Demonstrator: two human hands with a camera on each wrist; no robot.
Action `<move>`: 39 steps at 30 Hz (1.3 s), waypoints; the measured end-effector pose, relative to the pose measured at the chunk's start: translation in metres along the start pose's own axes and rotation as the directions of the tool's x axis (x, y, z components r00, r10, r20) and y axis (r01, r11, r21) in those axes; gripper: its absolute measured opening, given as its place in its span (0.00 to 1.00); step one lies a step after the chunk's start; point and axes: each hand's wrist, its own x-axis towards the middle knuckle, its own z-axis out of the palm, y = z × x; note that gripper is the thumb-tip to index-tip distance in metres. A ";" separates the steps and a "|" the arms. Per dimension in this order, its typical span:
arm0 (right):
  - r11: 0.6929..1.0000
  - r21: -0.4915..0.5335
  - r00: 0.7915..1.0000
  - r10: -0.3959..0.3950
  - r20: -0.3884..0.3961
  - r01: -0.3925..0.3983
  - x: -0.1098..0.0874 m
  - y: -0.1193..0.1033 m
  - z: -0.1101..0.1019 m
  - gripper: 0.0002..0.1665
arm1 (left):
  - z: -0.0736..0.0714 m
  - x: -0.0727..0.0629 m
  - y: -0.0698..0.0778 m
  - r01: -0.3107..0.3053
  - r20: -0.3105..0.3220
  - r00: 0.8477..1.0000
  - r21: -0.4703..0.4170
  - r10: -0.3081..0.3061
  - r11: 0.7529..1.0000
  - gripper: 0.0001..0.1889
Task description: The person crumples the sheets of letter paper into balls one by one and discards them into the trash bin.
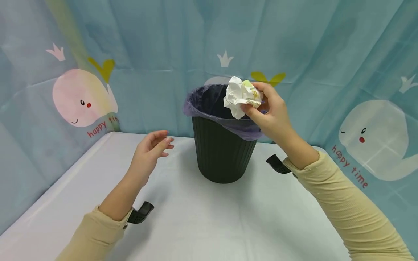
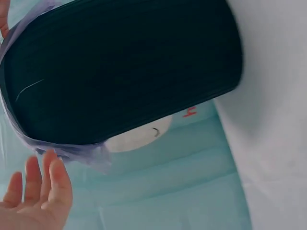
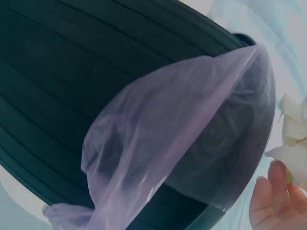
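Note:
A ball of crumpled white paper [image 1: 241, 97] with yellow-green print is held in my right hand [image 1: 272, 112], thumb below and fingers behind it. It overlaps the mouth of a dark ribbed trash can [image 1: 225, 152] in the head view. A thin purple trash bag [image 1: 243, 128] lines the can and folds down over its rim. In the right wrist view, the paper [image 3: 295, 139] shows at the right edge, beyond the bag's fold [image 3: 144, 129]. My left hand [image 1: 148, 154] hovers left of the can, holding nothing, its fingers loosely bent.
The can stands on a white-covered table [image 1: 202, 224], near its back edge. Behind hangs a blue curtain [image 1: 150, 54] printed with cartoon whales. Black wrist mounts stick out from the left cuff [image 1: 140, 213] and the right cuff [image 1: 278, 165].

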 end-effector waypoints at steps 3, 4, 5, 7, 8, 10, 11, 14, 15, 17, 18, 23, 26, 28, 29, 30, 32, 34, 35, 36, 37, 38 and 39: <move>0.999 -0.021 1.000 0.027 -0.004 -0.027 0.001 0.001 -0.002 0.26 | 0.005 0.012 0.009 -0.002 -0.027 1.000 -0.016 0.002 1.000 0.24; 0.999 -0.028 0.999 0.037 -0.002 -0.037 0.001 0.001 -0.002 0.26 | 0.007 0.017 0.012 -0.001 -0.038 0.999 -0.021 0.001 1.000 0.25; 0.998 -0.035 0.999 0.047 0.001 -0.047 0.002 0.001 -0.002 0.26 | 0.009 0.021 0.015 0.000 -0.048 0.999 -0.027 -0.001 1.000 0.26; 0.997 -0.044 0.998 0.065 0.013 -0.064 0.002 0.002 -0.003 0.26 | 0.013 0.030 0.021 0.002 -0.059 0.998 -0.045 -0.004 0.999 0.28; 0.996 -0.048 0.997 0.072 0.019 -0.071 0.003 0.003 -0.004 0.26 | 0.015 0.034 0.023 0.004 -0.062 0.998 -0.052 -0.007 0.999 0.30; 0.995 -0.049 0.996 0.085 0.032 -0.083 0.003 0.005 -0.005 0.26 | 0.019 0.044 0.028 0.007 -0.061 0.998 -0.063 -0.011 0.998 0.33; 0.995 -0.054 0.995 0.090 0.034 -0.088 0.004 0.006 -0.005 0.26 | 0.022 0.049 0.030 0.014 -0.055 0.998 -0.071 -0.018 0.997 0.34; 0.993 -0.059 0.994 0.106 0.035 -0.104 0.005 0.008 -0.006 0.26 | 0.029 0.064 0.036 0.041 -0.038 0.998 -0.079 -0.044 0.996 0.37; 0.992 -0.060 0.993 0.110 0.032 -0.108 0.006 0.009 -0.006 0.26 | 0.031 0.069 0.037 0.049 -0.031 0.998 -0.080 -0.052 0.996 0.37; 0.991 -0.063 0.993 0.118 0.029 -0.116 0.008 0.011 -0.006 0.26 | 0.035 0.077 0.040 0.065 -0.014 0.998 -0.077 -0.066 0.995 0.37; 0.991 -0.065 0.992 0.122 0.029 -0.120 0.008 0.012 -0.006 0.26 | 0.036 0.080 0.040 0.071 -0.004 0.997 -0.081 -0.072 0.994 0.36; 0.986 -0.088 0.988 0.149 0.042 -0.144 0.012 0.019 -0.006 0.26 | 0.038 0.090 0.042 0.086 0.030 0.996 -0.121 -0.083 0.989 0.35; 0.981 -0.110 0.984 0.167 0.062 -0.160 0.015 0.023 -0.007 0.27 | 0.037 0.093 0.042 0.100 0.059 0.994 -0.173 -0.091 0.980 0.34; 0.978 -0.118 0.980 0.181 0.077 -0.171 0.016 0.026 -0.008 0.27 | 0.037 0.094 0.042 0.113 0.087 0.991 -0.200 -0.097 0.973 0.34; 0.977 -0.120 0.979 0.186 0.081 -0.176 0.017 0.027 -0.008 0.28 | 0.037 0.094 0.042 0.120 0.101 0.990 -0.209 -0.100 0.970 0.34; 0.976 -0.122 0.978 0.191 0.084 -0.180 0.018 0.028 -0.008 0.28 | 0.036 0.094 0.042 0.127 0.116 0.988 -0.214 -0.104 0.969 0.34; 0.975 -0.121 0.977 0.195 0.082 -0.184 0.020 0.030 -0.009 0.29 | 0.036 0.096 0.042 0.136 0.134 0.985 -0.208 -0.110 0.969 0.34; 0.972 -0.136 0.976 0.205 0.078 -0.194 0.022 0.033 -0.009 0.29 | 0.036 0.097 0.043 0.145 0.141 0.983 -0.206 -0.117 0.968 0.34; 0.968 -0.153 0.974 0.214 0.080 -0.200 0.024 0.034 -0.010 0.29 | 0.036 0.097 0.043 0.148 0.146 0.982 -0.209 -0.119 0.967 0.34; 0.962 -0.178 0.971 0.223 0.086 -0.205 0.026 0.035 -0.011 0.29 | 0.036 0.098 0.043 0.150 0.149 0.981 -0.210 -0.120 0.966 0.35; 0.955 -0.206 0.966 0.238 0.099 -0.214 0.028 0.036 -0.011 0.30 | 0.037 0.098 0.044 0.152 0.152 0.981 -0.212 -0.121 0.965 0.35; 0.946 -0.236 0.959 0.257 0.122 -0.224 0.030 0.037 -0.012 0.32 | 0.037 0.099 0.044 0.153 0.154 0.981 -0.212 -0.122 0.965 0.35; 0.936 -0.262 0.948 0.279 0.151 -0.234 0.032 0.038 -0.013 0.34 | 0.037 0.099 0.044 0.152 0.155 0.981 -0.213 -0.120 0.965 0.35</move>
